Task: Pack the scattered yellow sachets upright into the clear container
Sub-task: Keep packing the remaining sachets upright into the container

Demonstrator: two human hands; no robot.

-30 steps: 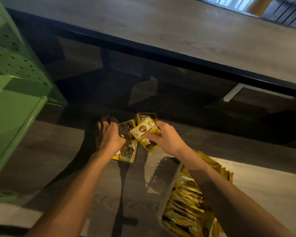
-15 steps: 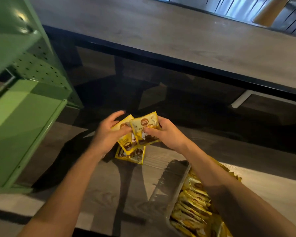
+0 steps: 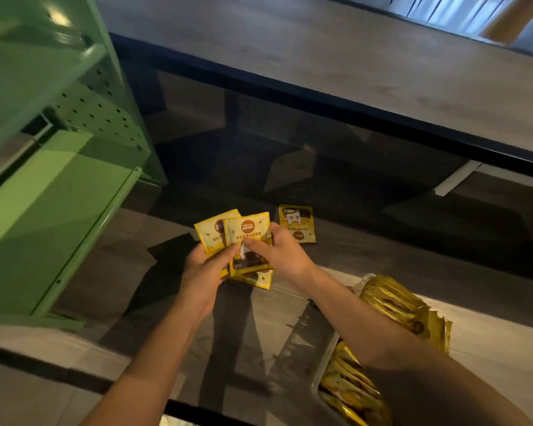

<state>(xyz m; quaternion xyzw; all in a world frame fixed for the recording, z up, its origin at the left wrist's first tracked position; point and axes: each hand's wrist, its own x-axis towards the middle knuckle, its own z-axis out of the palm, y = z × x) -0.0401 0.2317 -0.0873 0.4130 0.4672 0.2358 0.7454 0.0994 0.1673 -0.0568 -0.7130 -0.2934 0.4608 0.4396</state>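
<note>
I hold a small fan of yellow sachets above the wooden tabletop, both hands on it. My left hand grips the stack from below, thumb across the front. My right hand pinches the front sachet from the right. Another yellow sachet lies on the table under the stack, partly hidden. One more sachet lies flat just beyond my right hand. The clear container sits at the lower right, filled with upright yellow sachets; my right forearm covers part of it.
A green metal shelf unit stands on the left, close to my left arm. A dark glass panel rises behind the table, with a higher wooden counter beyond it.
Both hands have lifted the gathered sachets off the table and squared them into a stack. The lone sachet behind my right hand has come into view.
</note>
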